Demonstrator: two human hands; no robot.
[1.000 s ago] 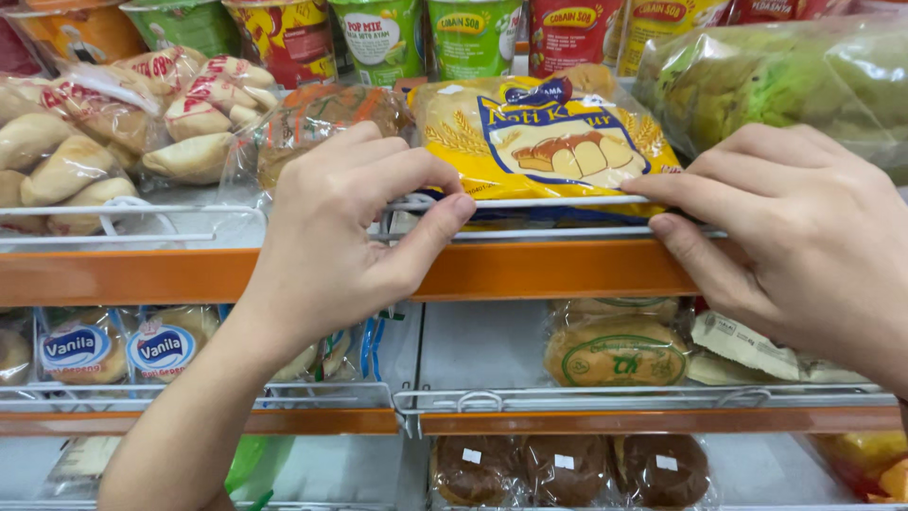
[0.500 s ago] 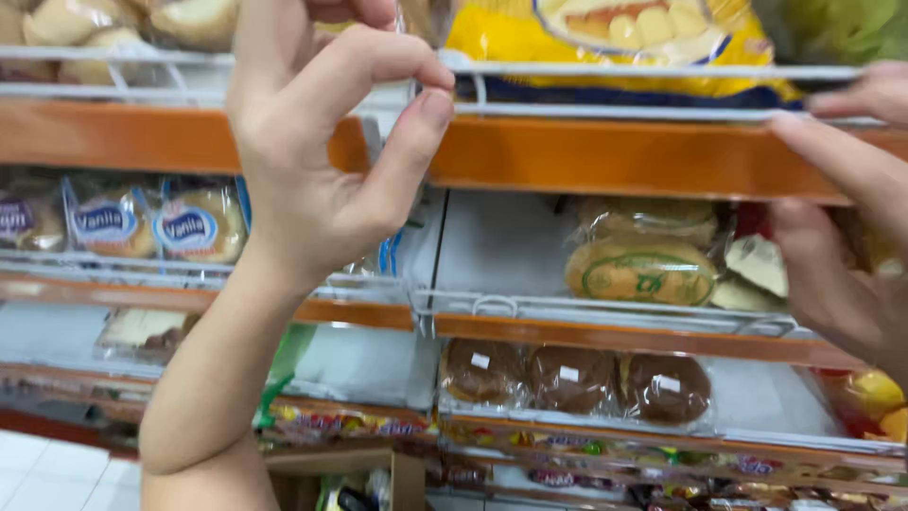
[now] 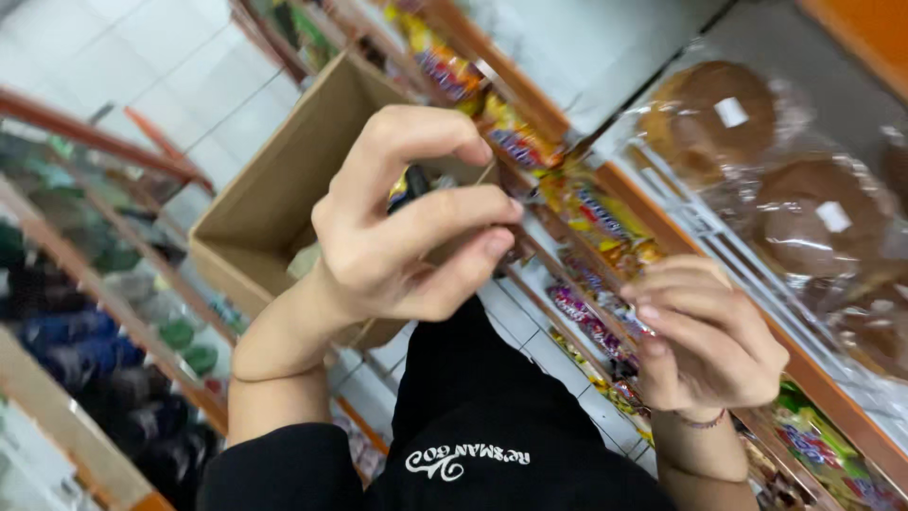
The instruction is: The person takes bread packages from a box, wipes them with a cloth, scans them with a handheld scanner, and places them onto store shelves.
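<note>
So, quick rundown:
box: open cardboard box [image 3: 274, 189] on the floor, below and behind the hands, long side running along the shelf [image 3: 832, 407]
nearer hand: left hand [image 3: 407, 222], right over the box's mouth; right hand [image 3: 709, 345] is off by the shelf edge
grip: both loosely curled, nothing clearly held; a dark bit by the left thumb, can't tell what
look: plain brown, flaps up, colourful packets inside
</note>
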